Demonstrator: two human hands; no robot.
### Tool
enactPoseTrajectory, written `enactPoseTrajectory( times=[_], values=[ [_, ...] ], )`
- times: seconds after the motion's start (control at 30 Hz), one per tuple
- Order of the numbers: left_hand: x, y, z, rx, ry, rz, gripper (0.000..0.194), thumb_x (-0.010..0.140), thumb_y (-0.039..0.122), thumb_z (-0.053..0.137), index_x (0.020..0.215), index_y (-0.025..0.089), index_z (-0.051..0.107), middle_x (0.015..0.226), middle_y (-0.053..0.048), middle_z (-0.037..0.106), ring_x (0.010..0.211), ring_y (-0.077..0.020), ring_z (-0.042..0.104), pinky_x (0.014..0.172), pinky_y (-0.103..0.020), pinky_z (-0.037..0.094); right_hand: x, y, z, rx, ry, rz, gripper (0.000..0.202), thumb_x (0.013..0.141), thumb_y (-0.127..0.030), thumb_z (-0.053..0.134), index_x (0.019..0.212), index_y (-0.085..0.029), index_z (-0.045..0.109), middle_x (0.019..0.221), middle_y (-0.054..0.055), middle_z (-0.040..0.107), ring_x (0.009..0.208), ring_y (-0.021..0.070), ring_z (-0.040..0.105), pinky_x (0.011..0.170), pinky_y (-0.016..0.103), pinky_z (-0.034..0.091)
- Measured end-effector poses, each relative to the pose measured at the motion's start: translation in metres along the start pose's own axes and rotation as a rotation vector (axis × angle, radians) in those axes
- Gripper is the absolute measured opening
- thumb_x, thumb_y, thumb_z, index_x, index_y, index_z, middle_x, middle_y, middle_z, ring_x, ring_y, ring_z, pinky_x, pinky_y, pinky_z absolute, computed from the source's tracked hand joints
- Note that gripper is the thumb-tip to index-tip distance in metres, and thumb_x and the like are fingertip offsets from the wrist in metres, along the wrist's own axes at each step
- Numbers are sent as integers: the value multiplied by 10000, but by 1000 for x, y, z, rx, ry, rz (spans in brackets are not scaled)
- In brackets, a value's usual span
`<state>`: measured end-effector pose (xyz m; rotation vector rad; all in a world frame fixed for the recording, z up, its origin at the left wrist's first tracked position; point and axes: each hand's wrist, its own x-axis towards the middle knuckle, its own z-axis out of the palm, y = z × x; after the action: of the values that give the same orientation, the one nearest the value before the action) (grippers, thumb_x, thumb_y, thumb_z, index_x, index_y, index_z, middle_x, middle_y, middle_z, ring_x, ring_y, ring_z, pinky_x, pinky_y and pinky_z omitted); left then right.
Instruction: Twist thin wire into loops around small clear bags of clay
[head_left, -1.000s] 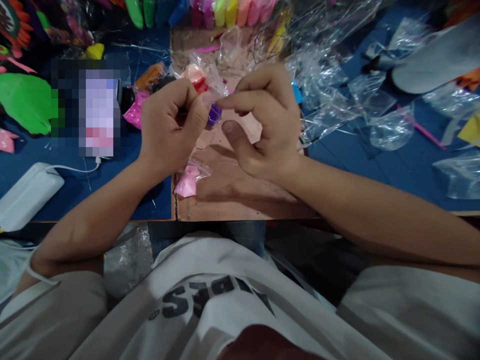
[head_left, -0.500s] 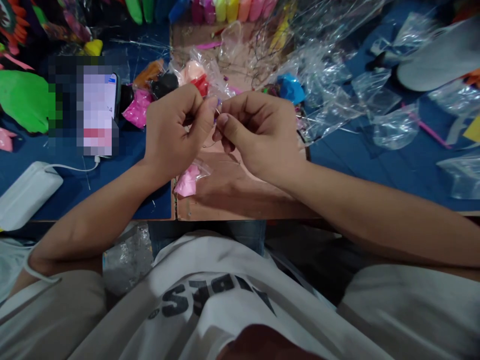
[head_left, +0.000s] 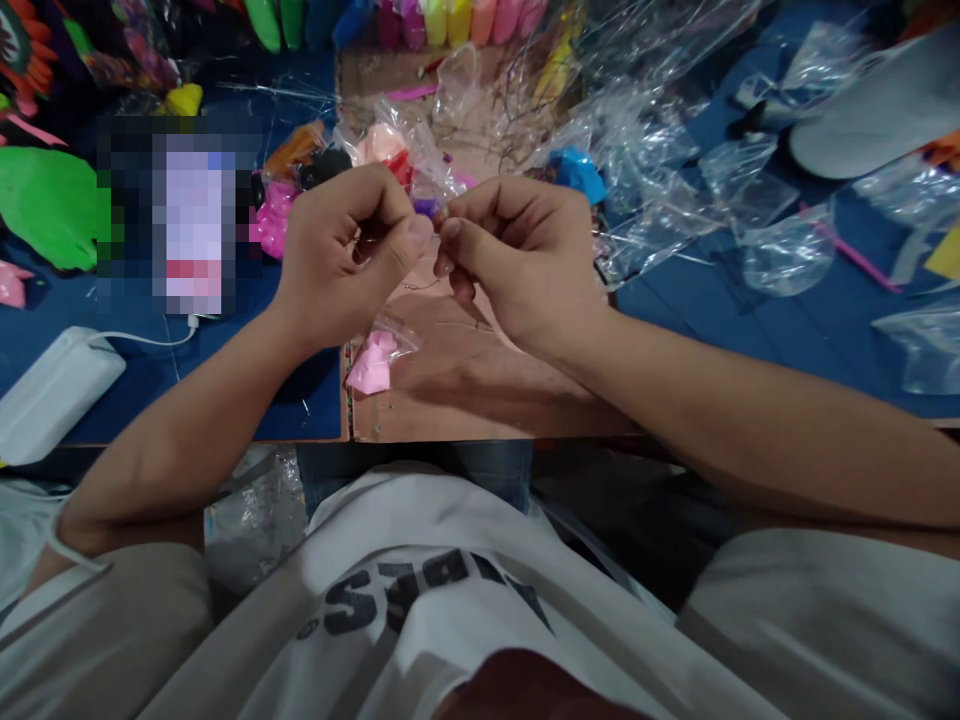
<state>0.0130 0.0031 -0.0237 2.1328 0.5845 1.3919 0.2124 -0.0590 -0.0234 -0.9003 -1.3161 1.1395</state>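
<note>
My left hand and my right hand meet above the wooden board, thumbs and fingertips pinched close together. Whatever sits between the fingertips is too small and too hidden to name. A thin wire shows just below the fingers. Behind the fingertips peeks a bit of purple. Under my left hand lies a light pink lump of clay in a clear bag. Past the knuckles are a peach lump, a bright pink packet and a blue packet.
To the left lie a pixelated phone, a white power bank with a cable and a green shape. Crumpled clear plastic bags cover the right and back. Coloured clay sticks line the far edge.
The left hand has shifted slightly left and its fingers have turned a little. A patch of purple now shows behind the fingertips. The right hand has barely moved.
</note>
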Motion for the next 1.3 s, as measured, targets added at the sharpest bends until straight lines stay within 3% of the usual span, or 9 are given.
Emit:
enactPoseTrajectory(
  times=[0.1,0.2,0.4,0.53,0.77,0.97,1.1,1.23,1.3],
  values=[
    [5,-16,-11,-157,-146,18,640,927,940,906,891,312,786,732,-34,677,599,-194,506,562,-404,389,9,11,-9,38,-35,11,656,934,-945,895,919,-327,676,698,-29,710,487,155,511,470,367,443],
    [12,-16,-18,-239,-238,-66,551,950,859,945,994,313,886,806,-62,772,657,-219,597,623,-428,481,15,11,-14,79,-59,43,644,867,-901,967,878,-323,684,688,-33,697,498,153,499,474,361,415],
    [23,1,-19,-441,-370,-248,435,955,689,1012,938,279,866,639,-1,622,512,-156,517,460,-355,427,21,4,-17,143,-79,123,464,806,-731,1016,883,-342,776,638,-42,616,512,182,474,486,372,382],
    [27,6,-20,-529,-437,-332,438,905,662,1048,866,276,843,638,-19,645,498,-175,556,410,-361,448,26,10,-24,144,-119,157,468,717,-716,1030,904,-359,792,651,-22,628,531,210,492,481,394,388],
    [29,18,-25,-606,-377,-347,362,901,563,1091,937,253,908,759,-51,711,563,-159,587,447,-351,504,28,17,-31,150,-131,240,447,747,-703,1049,914,-357,819,688,-14,668,531,200,498,484,369,368],
    [25,15,-17,-525,-339,-380,655,735,842,1127,878,273,836,689,-19,687,569,-185,634,474,-376,526,28,14,-30,212,-127,248,448,724,-651,1083,865,-322,815,664,-30,643,500,162,488,452,314,321],
    [24,11,-16,-522,-386,-221,589,777,788,1130,923,283,866,652,-2,699,511,-162,607,424,-332,438,26,14,-32,109,-144,205,441,759,-694,1040,873,-354,784,683,-16,657,526,202,500,480,382,388],
    [27,14,-21,-465,-410,-257,623,786,826,1103,891,274,832,655,-14,706,528,-167,606,462,-357,495,29,21,-33,60,-138,172,433,811,-723,997,898,-360,777,718,0,686,586,239,569,529,422,463],
    [27,18,-23,-428,-417,-280,617,822,813,1093,894,268,813,682,-14,718,563,-164,621,517,-363,545,31,22,-34,78,-150,155,492,747,-741,1037,867,-358,752,709,-5,688,581,229,576,517,408,463]
  ],
)
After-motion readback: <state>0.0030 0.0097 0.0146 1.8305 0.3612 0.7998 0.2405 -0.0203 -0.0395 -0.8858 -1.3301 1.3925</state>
